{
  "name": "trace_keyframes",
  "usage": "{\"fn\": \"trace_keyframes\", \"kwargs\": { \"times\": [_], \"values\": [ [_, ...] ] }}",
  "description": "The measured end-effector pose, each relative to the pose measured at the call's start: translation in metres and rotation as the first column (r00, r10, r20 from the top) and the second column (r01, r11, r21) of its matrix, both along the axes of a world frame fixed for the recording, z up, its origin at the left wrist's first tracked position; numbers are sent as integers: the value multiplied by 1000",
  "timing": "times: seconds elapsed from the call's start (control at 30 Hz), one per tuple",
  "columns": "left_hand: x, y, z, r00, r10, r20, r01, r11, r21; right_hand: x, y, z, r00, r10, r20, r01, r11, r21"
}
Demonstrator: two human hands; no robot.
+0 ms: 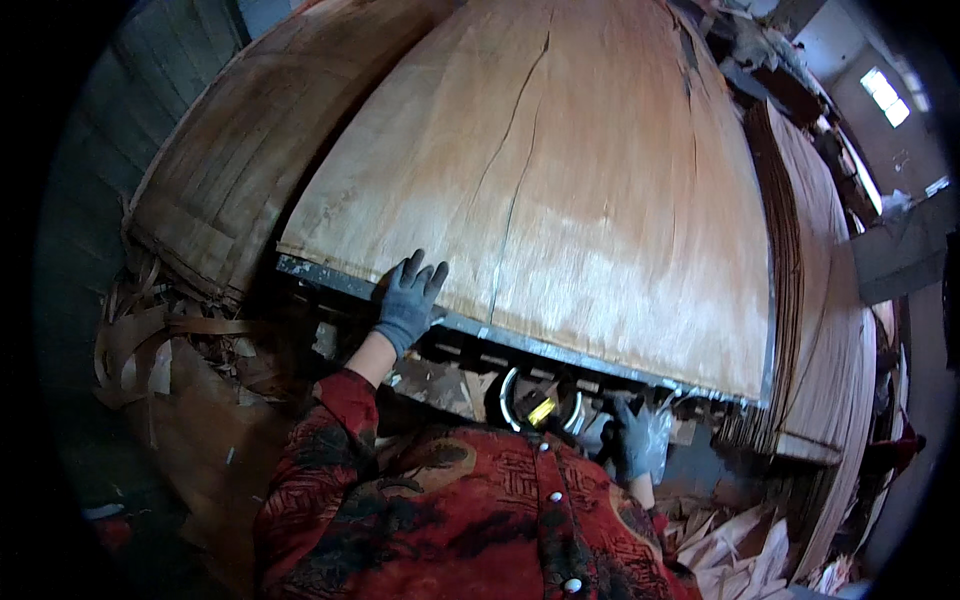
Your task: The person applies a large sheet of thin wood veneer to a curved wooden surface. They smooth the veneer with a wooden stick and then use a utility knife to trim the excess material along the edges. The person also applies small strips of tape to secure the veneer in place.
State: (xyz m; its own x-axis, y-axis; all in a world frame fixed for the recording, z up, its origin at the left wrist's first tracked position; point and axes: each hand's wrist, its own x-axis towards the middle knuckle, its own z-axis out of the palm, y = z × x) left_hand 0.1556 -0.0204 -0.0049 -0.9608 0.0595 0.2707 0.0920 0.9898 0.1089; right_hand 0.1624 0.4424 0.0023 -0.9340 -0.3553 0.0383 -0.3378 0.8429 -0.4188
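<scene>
A large, pale wood veneer sheet [610, 220] lies before me on a table with a grey metal edge [560, 352]. Long cracks run along its grain. My left hand [408, 300], in a grey glove, rests on the sheet's near edge with fingers spread, holding nothing. Lower and to the right, my gloved right hand [632, 440] is just below the metal edge, close to the sheet's right corner. Its fingers point up and look apart. Beside it hangs clear plastic [660, 438]; whether the hand touches it I cannot tell.
Stacked veneer sheets [815, 290] stand on the right, and another veneer stack [250, 140] lies on the left. Under the edge, near my body, are a pale ring [508, 398] and a small yellow object [541, 411]. Veneer scraps [735, 550] litter the lower right.
</scene>
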Motion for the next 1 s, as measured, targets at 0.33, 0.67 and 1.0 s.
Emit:
{"fn": "trace_keyframes", "kwargs": {
  "times": [0.33,0.67,1.0],
  "values": [
    [-7,-3,-9,917,-359,-177,310,917,-252,-37,-61,25,687,-79,722,620,582,-527],
    [-9,11,-15,913,-372,-167,326,912,-249,-92,-81,23,660,-41,750,572,674,-467],
    [2,22,-12,964,-248,-100,232,961,-152,-205,-146,-22,987,158,-18,-159,978,-136]
  ]
}}
